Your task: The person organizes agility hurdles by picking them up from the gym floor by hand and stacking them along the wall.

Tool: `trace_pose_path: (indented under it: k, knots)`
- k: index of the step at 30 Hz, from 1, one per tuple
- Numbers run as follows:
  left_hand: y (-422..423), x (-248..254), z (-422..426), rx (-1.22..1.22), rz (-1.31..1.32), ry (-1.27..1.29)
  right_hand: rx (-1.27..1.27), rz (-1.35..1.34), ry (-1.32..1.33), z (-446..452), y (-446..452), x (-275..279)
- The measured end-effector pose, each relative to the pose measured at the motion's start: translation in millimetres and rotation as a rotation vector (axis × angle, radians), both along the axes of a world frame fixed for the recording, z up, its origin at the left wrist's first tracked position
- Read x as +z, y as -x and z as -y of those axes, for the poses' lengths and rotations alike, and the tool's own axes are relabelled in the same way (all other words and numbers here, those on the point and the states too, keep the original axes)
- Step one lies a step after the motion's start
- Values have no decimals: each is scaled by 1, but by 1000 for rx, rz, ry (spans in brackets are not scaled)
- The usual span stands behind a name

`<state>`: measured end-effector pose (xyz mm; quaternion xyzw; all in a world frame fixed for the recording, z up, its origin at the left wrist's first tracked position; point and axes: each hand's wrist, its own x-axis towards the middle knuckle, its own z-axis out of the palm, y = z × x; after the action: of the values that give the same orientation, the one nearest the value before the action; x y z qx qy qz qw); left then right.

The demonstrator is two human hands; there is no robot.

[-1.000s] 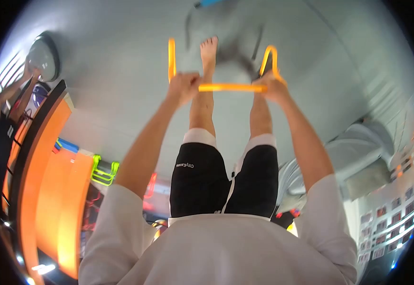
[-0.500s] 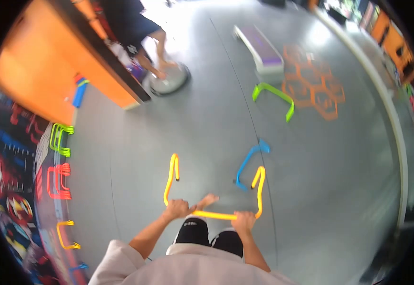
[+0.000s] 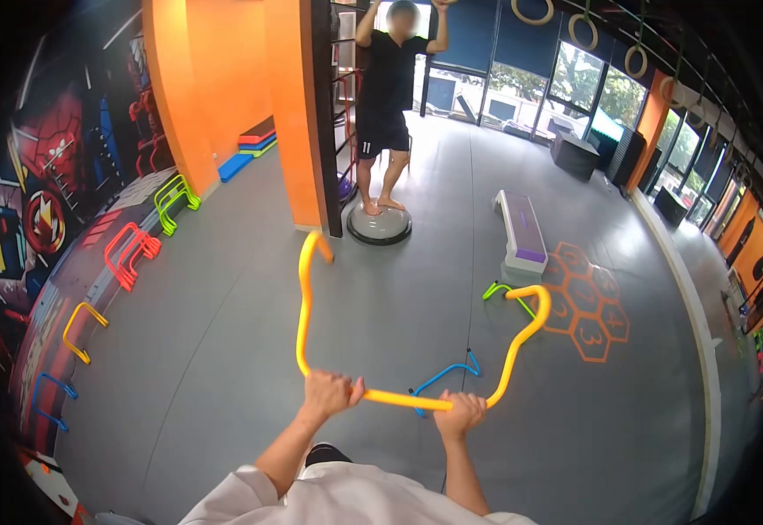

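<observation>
A yellow hurdle (image 3: 407,400) is held out in front of my body, its two bent side legs pointing forward and away. My left hand (image 3: 330,393) is wrapped round the left part of its crossbar. Near the right end of the same bar, my right hand (image 3: 464,413) has its fingers closed round it. Beyond the bar, a blue hurdle (image 3: 444,374) lies on the grey floor, partly hidden near my right hand. A green hurdle (image 3: 494,288) is on the floor behind the right leg of the yellow one.
A person (image 3: 387,87) stands on a balance dome (image 3: 379,226) beside an orange pillar (image 3: 298,114). A step platform (image 3: 521,229) is ahead right, near orange hexagon markings. Red hurdles (image 3: 127,254) and other coloured ones line the left wall. Rings (image 3: 583,31) hang overhead.
The view has lifted from my legs to the room ahead. Both hands still grip the yellow hurdle, now held out forward. The other person has gone from bending over the dome to standing on it.
</observation>
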<state>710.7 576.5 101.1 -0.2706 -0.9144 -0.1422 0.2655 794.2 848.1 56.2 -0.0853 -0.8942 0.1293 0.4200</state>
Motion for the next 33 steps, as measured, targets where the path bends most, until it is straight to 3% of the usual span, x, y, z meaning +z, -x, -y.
trace_pose_path:
  k: [4, 7, 9, 10, 12, 13, 15, 17, 18, 19, 22, 25, 26, 28, 31, 33]
  knots:
    - [3, 77, 5, -83, -290, 40, -42, 82, 139, 22, 0, 31]
    - [0, 117, 20, -128, -336, 112, 251, 443, 391, 53, 12, 35]
    - [-18, 145, 28, -219, -370, -14, 641, 385, 518, 102, 21, 53]
    - [-37, 164, 34, -293, -425, -134, 698, 368, 613, 132, 24, 57]
    - [-78, 190, 57, -142, -448, -264, 813, 343, 803, 185, 31, 65]
    - [-91, 195, 74, -68, -467, -324, 911, 352, 1023, 205, 35, 69]
    - [-106, 159, 126, -72, -107, -501, 1070, 392, 1477, 240, 38, 81]
    - [-130, 85, 173, -64, 340, -728, 1433, 282, 1717, 276, 36, 95]
    - [-144, 60, 198, 24, 245, -611, 1606, 218, 1843, 296, 30, 98]
    - [-162, 52, 223, 109, 156, -489, 1645, 319, 1827, 323, 17, 96]
    - [-206, 54, 299, 470, 765, -496, 1781, 637, 1745, 396, -27, 84]
    - [-262, 60, 358, 525, 1211, -540, 1905, 927, 1575, 458, -63, 79]
    - [-284, 69, 374, 504, 1258, -548, 1850, 1008, 1407, 477, -73, 76]
    - [-322, 31, 409, 638, 1119, -588, 1735, 1109, 1066, 507, -87, 70]
    - [-382, -19, 440, 968, 853, -549, 1506, 1488, 883, 531, -99, 65]
    - [-419, -37, 454, 1200, 742, -441, 1479, 1545, 777, 536, -101, 47]
